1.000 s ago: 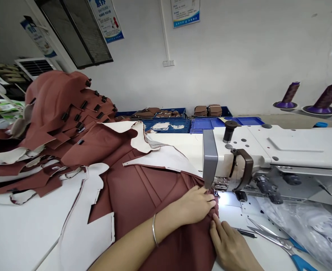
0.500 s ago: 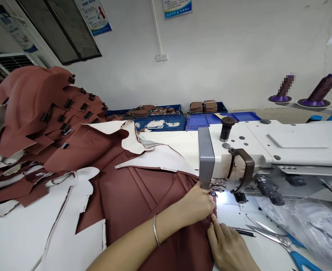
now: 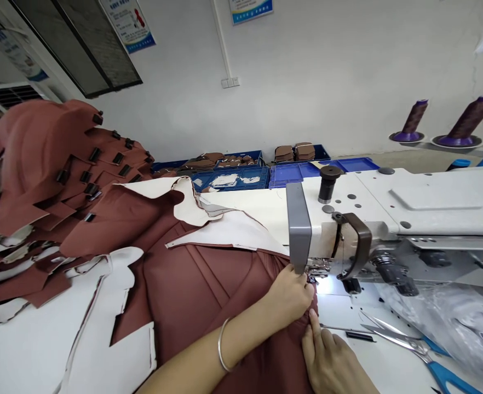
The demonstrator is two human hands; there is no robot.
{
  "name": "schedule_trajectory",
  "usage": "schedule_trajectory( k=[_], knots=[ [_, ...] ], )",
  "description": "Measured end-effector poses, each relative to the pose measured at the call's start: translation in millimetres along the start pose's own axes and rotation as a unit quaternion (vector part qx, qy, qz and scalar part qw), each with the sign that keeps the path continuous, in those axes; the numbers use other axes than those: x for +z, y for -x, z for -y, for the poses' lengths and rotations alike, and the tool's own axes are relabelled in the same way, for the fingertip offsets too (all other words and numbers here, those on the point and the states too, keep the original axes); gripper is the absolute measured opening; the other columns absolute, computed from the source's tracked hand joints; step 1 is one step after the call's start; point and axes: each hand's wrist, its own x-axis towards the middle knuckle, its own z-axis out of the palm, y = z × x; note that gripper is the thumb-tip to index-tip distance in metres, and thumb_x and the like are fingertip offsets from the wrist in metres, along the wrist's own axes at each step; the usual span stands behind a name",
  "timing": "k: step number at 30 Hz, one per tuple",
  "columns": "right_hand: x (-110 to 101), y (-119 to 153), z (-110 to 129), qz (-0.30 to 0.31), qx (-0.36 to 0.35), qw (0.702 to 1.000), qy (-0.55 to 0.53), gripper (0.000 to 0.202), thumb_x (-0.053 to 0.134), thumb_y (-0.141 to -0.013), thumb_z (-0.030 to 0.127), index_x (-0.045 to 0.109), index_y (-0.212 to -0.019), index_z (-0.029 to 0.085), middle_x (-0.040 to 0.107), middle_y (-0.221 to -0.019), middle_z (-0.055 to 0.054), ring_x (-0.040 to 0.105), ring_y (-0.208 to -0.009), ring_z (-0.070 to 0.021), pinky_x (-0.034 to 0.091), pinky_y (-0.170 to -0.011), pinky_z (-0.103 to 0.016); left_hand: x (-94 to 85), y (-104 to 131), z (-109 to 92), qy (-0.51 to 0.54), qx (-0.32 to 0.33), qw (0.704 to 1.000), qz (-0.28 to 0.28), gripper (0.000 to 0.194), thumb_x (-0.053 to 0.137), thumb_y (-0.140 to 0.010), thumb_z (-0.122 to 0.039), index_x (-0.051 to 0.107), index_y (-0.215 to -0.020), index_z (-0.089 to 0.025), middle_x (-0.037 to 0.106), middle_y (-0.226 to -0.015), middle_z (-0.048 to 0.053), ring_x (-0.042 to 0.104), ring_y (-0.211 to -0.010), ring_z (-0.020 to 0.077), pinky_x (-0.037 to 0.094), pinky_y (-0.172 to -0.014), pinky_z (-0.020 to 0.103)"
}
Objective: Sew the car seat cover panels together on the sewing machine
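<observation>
Reddish-brown leather cover (image 3: 192,306) with white backing lies across the bed of a white sewing machine (image 3: 373,200). My left hand (image 3: 291,293), a silver bangle on its wrist, is closed with curled fingers on the leather just left of the presser foot (image 3: 317,268). Nearer to me, my right hand (image 3: 332,353) grips the cover's right edge, its index finger stretched along it. The fingertips of both hands are partly hidden in the folds. A lamp lights the needle area, where the leather edge sits beside the foot.
Blue-handled scissors (image 3: 418,345) and a small black bar (image 3: 360,336) lie right of my right hand, beside a clear plastic bag (image 3: 459,323). Clipped leather covers (image 3: 48,158) pile up at left. Blue crates (image 3: 235,178) stand behind; thread spools (image 3: 471,120) rise at right.
The view has shifted slightly. Both hands keep nearly the same places on the leather by the presser foot, and the right hand sits a touch lower along the edge.
</observation>
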Motion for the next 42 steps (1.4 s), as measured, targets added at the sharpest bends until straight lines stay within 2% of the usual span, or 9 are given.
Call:
schedule_trajectory(
  k=[5, 10, 16, 23, 27, 35, 39, 42],
  knots=[
    [0, 0, 1, -0.015, 0.015, 1.000, -0.005, 0.030, 0.050, -0.055, 0.010, 0.062, -0.082, 0.006, 0.063, -0.096, -0.030, 0.051, -0.052, -0.0199, 0.036, -0.045, -0.030, -14.3, 3, 3, 0.007, 0.013, 0.999, 0.043, 0.012, 0.053, -0.084, -0.014, 0.056, -0.072, -0.013, 0.061, -0.079, 0.005, 0.054, -0.081, 0.0181, 0.036, -0.072, 0.033],
    [-2, -3, -1, -0.020, 0.013, 1.000, -0.004, 0.030, 0.046, -0.057, 0.006, 0.062, -0.082, 0.004, 0.062, -0.095, -0.031, 0.052, -0.053, -0.0203, 0.036, -0.045, -0.030, -7.9, 0, 2, 0.018, -0.006, 0.997, 0.079, 0.017, 0.048, -0.086, -0.009, 0.056, -0.071, -0.013, 0.060, -0.074, 0.003, 0.055, -0.080, 0.0160, 0.038, -0.071, 0.031],
    [-1, -1, -3, -0.009, -0.002, 1.000, 0.003, 0.030, 0.042, -0.060, 0.004, 0.061, -0.084, 0.005, 0.062, -0.097, -0.030, 0.054, -0.056, -0.0207, 0.037, -0.047, -0.030, -8.6, -1, -5, 0.015, -0.037, 0.997, 0.059, 0.012, 0.049, -0.084, -0.008, 0.057, -0.077, -0.012, 0.060, -0.078, 0.006, 0.054, -0.083, 0.0193, 0.040, -0.072, 0.033],
    [0, 2, -2, -0.008, 0.008, 1.000, -0.019, 0.030, 0.040, -0.065, 0.002, 0.059, -0.088, 0.002, 0.061, -0.099, -0.032, 0.054, -0.056, -0.0212, 0.037, -0.047, -0.031, -2.7, -1, -6, 0.037, -0.056, 0.996, 0.051, 0.016, 0.044, -0.085, -0.007, 0.056, -0.076, -0.013, 0.059, -0.078, 0.006, 0.054, -0.081, 0.0176, 0.042, -0.075, 0.031],
    [0, 5, -2, 0.021, 0.008, 0.999, -0.026, 0.028, 0.041, -0.067, 0.004, 0.058, -0.089, 0.004, 0.059, -0.104, -0.032, 0.053, -0.057, -0.0204, 0.038, -0.049, -0.032, 2.9, -3, -7, 0.057, -0.070, 0.995, 0.042, 0.017, 0.043, -0.086, -0.006, 0.055, -0.076, -0.013, 0.058, -0.077, 0.004, 0.053, -0.079, 0.0159, 0.042, -0.075, 0.030],
    [7, 12, -10, 0.033, -0.012, 0.999, -0.034, 0.028, 0.041, -0.070, 0.004, 0.055, -0.095, 0.004, 0.057, -0.109, -0.032, 0.052, -0.061, -0.0218, 0.040, -0.053, -0.034, 9.9, -7, -5, 0.077, -0.102, 0.992, 0.016, 0.021, 0.041, -0.086, -0.006, 0.058, -0.077, -0.015, 0.059, -0.073, 0.003, 0.052, -0.073, 0.0147, 0.043, -0.069, 0.027],
    [9, 9, -16, 0.037, -0.019, 0.998, -0.037, 0.030, 0.040, -0.070, 0.005, 0.054, -0.096, 0.004, 0.058, -0.108, -0.031, 0.051, -0.061, -0.0212, 0.040, -0.052, -0.033, 8.0, -7, -1, 0.072, -0.109, 0.991, 0.017, 0.021, 0.043, -0.086, -0.007, 0.060, -0.075, -0.013, 0.061, -0.072, 0.006, 0.054, -0.069, 0.0155, 0.043, -0.065, 0.027],
    [12, 7, -19, 0.035, -0.020, 0.998, -0.040, 0.030, 0.041, -0.070, 0.004, 0.055, -0.096, 0.004, 0.058, -0.107, -0.031, 0.050, -0.061, -0.0217, 0.040, -0.052, -0.033, 3.3, -12, 1, 0.053, -0.113, 0.992, 0.021, 0.020, 0.043, -0.086, -0.007, 0.061, -0.078, -0.011, 0.063, -0.075, 0.008, 0.055, -0.073, 0.0171, 0.044, -0.067, 0.028]
  ],
)
